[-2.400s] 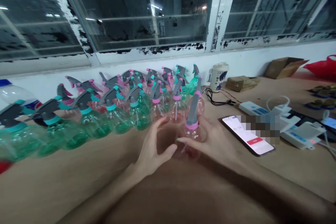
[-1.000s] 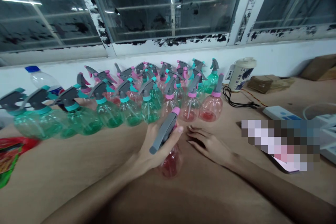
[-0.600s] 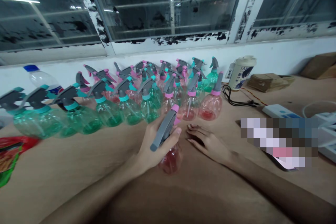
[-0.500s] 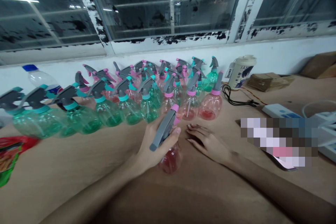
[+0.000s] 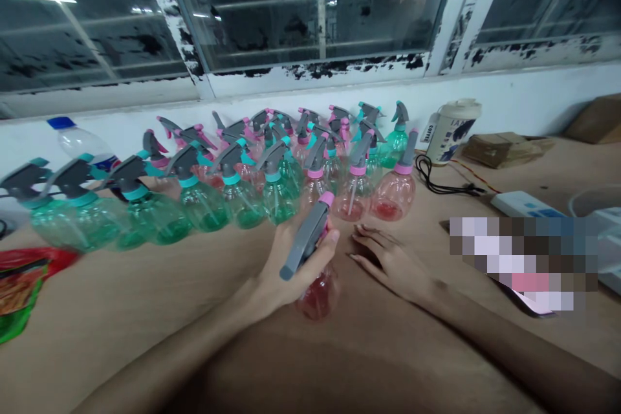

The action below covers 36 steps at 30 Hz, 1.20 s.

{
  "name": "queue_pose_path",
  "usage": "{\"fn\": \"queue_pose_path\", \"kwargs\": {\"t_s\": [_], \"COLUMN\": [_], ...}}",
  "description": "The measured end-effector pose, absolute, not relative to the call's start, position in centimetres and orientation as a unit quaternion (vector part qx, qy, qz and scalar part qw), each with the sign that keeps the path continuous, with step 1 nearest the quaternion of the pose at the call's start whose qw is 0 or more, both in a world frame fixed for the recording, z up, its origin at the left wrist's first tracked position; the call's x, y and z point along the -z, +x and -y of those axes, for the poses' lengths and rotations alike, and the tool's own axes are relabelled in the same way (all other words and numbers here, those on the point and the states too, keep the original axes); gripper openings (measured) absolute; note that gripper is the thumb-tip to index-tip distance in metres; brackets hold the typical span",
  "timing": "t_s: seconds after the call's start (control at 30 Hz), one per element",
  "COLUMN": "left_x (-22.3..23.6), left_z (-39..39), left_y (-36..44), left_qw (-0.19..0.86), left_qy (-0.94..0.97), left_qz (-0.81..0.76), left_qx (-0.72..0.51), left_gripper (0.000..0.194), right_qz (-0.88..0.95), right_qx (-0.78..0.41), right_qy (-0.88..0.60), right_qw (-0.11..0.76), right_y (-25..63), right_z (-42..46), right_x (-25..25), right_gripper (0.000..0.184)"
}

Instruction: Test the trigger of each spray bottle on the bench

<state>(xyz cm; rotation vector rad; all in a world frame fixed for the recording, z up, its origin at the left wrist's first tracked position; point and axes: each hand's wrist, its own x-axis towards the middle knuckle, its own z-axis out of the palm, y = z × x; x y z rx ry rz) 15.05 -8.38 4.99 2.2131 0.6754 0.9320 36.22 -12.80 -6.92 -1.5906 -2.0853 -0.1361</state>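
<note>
My left hand (image 5: 286,265) is wrapped round the neck of a pink spray bottle (image 5: 317,297) with a grey trigger head and pink nozzle. The bottle stands upright on the wooden table (image 5: 194,336), some clear liquid showing in its rounded body. To its right, my right hand (image 5: 395,262) rests on the table with fingers stretched out, touching no bottle. Just beyond the hands stand more pink spray bottles (image 5: 392,197). A row of green spray bottles (image 5: 204,207) runs off to the left.
Behind the front row, more spray bottles crowd against the wall. A blue-capped plastic bottle (image 5: 80,142) and a red-green packet (image 5: 24,291) are at left. At right are a paper cup (image 5: 453,132), black cord (image 5: 446,187), flattened cardboard (image 5: 504,149), a pixelated phone (image 5: 538,304) and a white power strip (image 5: 526,204).
The whole view has shifted slightly, so everything sits a little farther right. My left hand keeps its hold on the pink spray bottle, and my right hand stays flat on the table.
</note>
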Motion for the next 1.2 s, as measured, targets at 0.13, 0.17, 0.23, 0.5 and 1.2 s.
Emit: {"fn": "queue_pose_path", "kwargs": {"t_s": [0.13,0.17,0.23,0.5,1.2], "left_x": [-5.1,-5.0,-4.9,-4.0,-5.0], "left_z": [8.6,8.6,8.5,8.4,8.4], "left_y": [15.0,14.9,14.9,15.0,15.0], "left_qw": [0.327,0.331,0.332,0.325,0.326], "left_qy": [0.834,0.833,0.831,0.817,0.833], "left_qz": [-0.264,-0.264,-0.269,-0.279,-0.278], "left_qx": [-0.358,-0.355,-0.356,-0.386,-0.35], "left_gripper": [0.013,0.012,0.012,0.02,0.017], "right_qz": [0.766,0.766,0.762,0.727,0.681], "right_qx": [0.054,0.054,0.054,0.077,0.127], "right_qy": [-0.586,-0.585,-0.588,-0.628,-0.679], "right_qw": [0.26,0.261,0.266,0.268,0.242], "right_y": [36.2,36.2,36.1,35.9,35.7], "right_z": [12.8,12.8,12.8,12.9,13.1], "right_x": [7.0,7.0,7.0,7.0,7.0], "right_gripper": [0.04,0.039,0.04,0.048,0.05]}}
